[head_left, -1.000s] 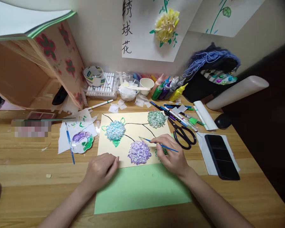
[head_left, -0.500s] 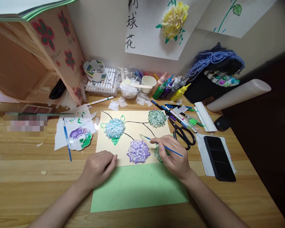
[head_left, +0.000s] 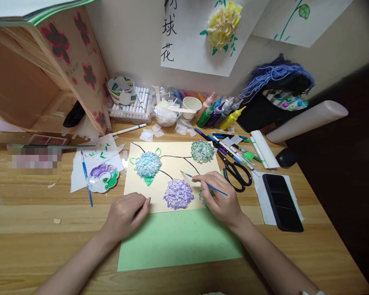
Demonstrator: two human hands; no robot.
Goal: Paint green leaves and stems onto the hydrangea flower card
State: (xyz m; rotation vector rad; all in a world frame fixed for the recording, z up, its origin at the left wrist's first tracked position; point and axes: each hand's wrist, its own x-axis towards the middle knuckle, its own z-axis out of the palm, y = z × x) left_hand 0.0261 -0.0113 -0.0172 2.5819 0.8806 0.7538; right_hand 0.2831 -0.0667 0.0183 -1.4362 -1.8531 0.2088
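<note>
My right hand (head_left: 223, 196) pinches a thin blue paintbrush (head_left: 213, 188), its tip over the cream paper (head_left: 169, 146) just above a purple paper flower (head_left: 178, 194). On the same sheet are a blue flower (head_left: 148, 164) with a green leaf, a dark green flower (head_left: 202, 152) at the upper right, and drawn black stems. Another green flower (head_left: 204, 196) is partly hidden behind my right hand. My left hand (head_left: 126, 215) rests curled on the sheet's lower left edge; whether anything is under its fingers cannot be seen. A green sheet (head_left: 178, 241) lies beneath the cream paper.
Left lies a paint palette (head_left: 94, 183) with purple and green paint, beside a second blue brush (head_left: 86, 178). Black scissors (head_left: 238, 176), pens (head_left: 230, 149) and a phone (head_left: 283, 203) lie right. Behind stand paint bottles (head_left: 219, 114), a paper cup (head_left: 192, 107) and a marker box (head_left: 132, 112).
The camera view has tilted and shifted slightly. The brush in my right hand has changed its angle a little over the paper. My left hand stays at the sheet's edge.
</note>
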